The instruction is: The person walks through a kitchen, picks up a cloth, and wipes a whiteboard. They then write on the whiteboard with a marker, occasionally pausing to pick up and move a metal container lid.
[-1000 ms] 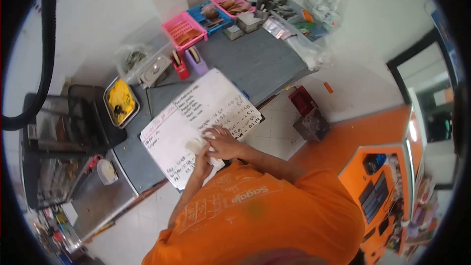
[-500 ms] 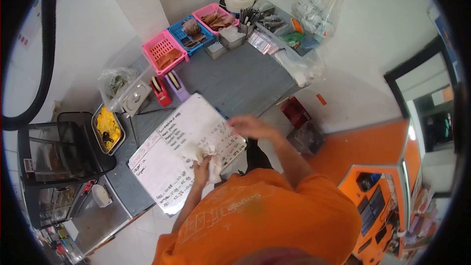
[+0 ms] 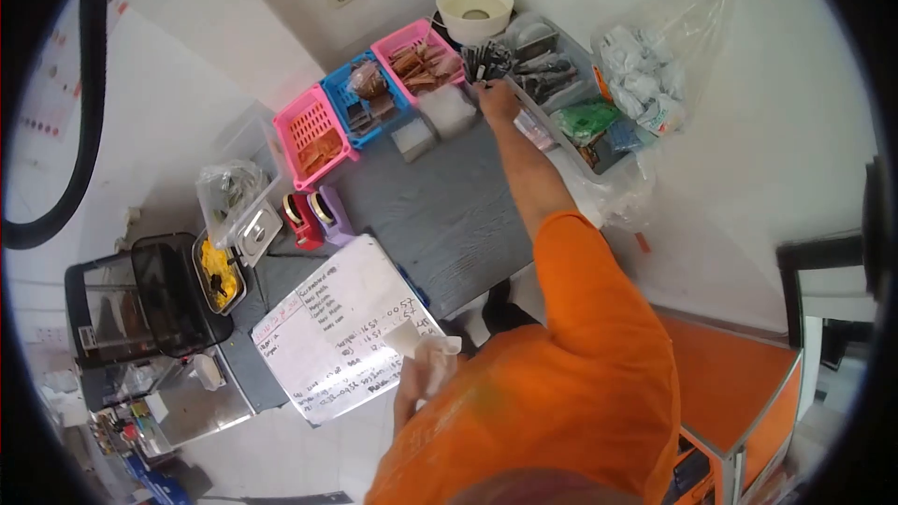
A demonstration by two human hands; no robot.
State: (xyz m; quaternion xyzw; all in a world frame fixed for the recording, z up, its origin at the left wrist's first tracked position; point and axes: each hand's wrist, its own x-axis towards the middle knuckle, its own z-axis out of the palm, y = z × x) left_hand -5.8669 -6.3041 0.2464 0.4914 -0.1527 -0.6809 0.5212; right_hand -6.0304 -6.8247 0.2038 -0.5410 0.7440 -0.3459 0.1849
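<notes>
A white board (image 3: 337, 337) with handwritten lines lies on the near left part of the grey table (image 3: 449, 206). My left hand (image 3: 416, 391) hovers over its near edge and grips a crumpled white tissue (image 3: 432, 353). My right arm stretches across the table to the back. My right hand (image 3: 499, 101) is at a holder of dark pens (image 3: 485, 61), fingers touching them; I cannot tell whether it grips one.
Pink baskets (image 3: 313, 136) and a blue basket (image 3: 365, 103) line the back wall, with a white bowl (image 3: 474, 7), a grey tray (image 3: 561, 84) and a plastic bag (image 3: 645, 75). Red (image 3: 301, 215) and purple (image 3: 332, 210) tape dispensers, a tray of yellow food (image 3: 220, 276) and a glass cabinet (image 3: 140, 309) stand left.
My right hand left the board and reached far back to the pen holder. My left hand lifted the tissue off the board toward my body.
</notes>
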